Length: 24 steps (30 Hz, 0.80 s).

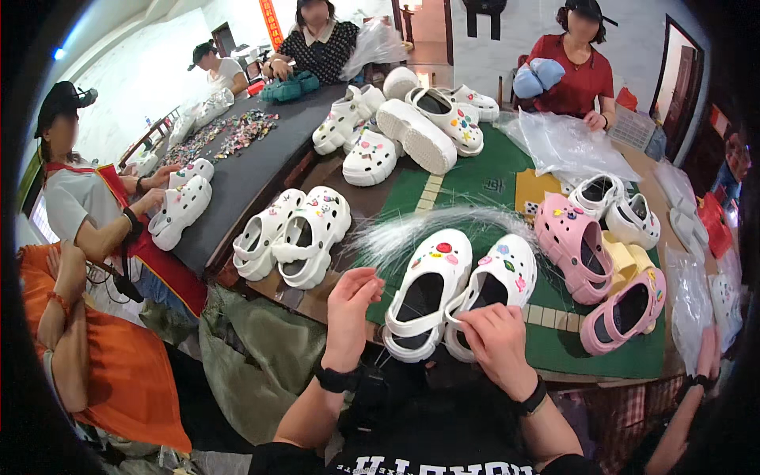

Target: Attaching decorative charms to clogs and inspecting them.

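In front of me stands a pair of white clogs with colourful charms, the left clog [453, 265] and the right clog [518, 273], toes pointing away. My right hand [497, 342] closes its fingers on the heel strap [467, 309] of the right clog. Just left of the pair, my left hand [352, 305] is raised with loosely bent fingers and holds nothing that I can see. Beyond the toes lies a bundle of thin clear plastic strands [427, 226].
Another white pair [317, 229] stands at left, and several white clogs [416, 131] are heaped farther back. Pink clogs [574, 245] sit at right on the green mat [483, 186]. Clear bags [566, 146] lie near a person in red [582, 75]. At left a co-worker handles clogs [184, 207].
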Each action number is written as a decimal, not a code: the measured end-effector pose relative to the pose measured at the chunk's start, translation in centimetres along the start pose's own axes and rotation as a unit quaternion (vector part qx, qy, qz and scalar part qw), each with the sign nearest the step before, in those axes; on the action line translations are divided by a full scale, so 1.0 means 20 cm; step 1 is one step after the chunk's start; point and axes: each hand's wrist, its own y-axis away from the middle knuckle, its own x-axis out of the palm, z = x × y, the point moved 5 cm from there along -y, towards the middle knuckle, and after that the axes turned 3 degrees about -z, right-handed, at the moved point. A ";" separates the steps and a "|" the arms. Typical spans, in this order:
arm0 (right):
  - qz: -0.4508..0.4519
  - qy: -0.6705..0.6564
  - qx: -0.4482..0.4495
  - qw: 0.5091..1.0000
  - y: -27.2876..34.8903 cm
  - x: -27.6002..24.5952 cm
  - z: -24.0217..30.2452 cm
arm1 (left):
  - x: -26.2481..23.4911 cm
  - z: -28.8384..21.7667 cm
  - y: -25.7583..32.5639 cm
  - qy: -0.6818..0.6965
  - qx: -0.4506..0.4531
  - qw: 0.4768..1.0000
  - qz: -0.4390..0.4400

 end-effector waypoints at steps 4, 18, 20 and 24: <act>-0.004 -0.019 0.011 1.000 -0.02 -0.01 0.03 | -0.18 -0.38 0.05 -0.217 0.235 0.937 -0.142; 0.045 -0.099 0.037 0.993 -0.09 0.10 0.00 | -0.51 -0.57 0.58 -0.661 0.418 0.564 -0.264; -0.042 -0.148 0.080 0.985 -0.14 -0.10 -0.07 | -0.65 -0.44 0.52 -0.459 0.273 0.801 -0.271; -0.157 -0.221 0.108 0.956 -0.21 -0.53 -0.16 | -0.51 -0.44 0.48 -0.500 0.379 0.739 -0.245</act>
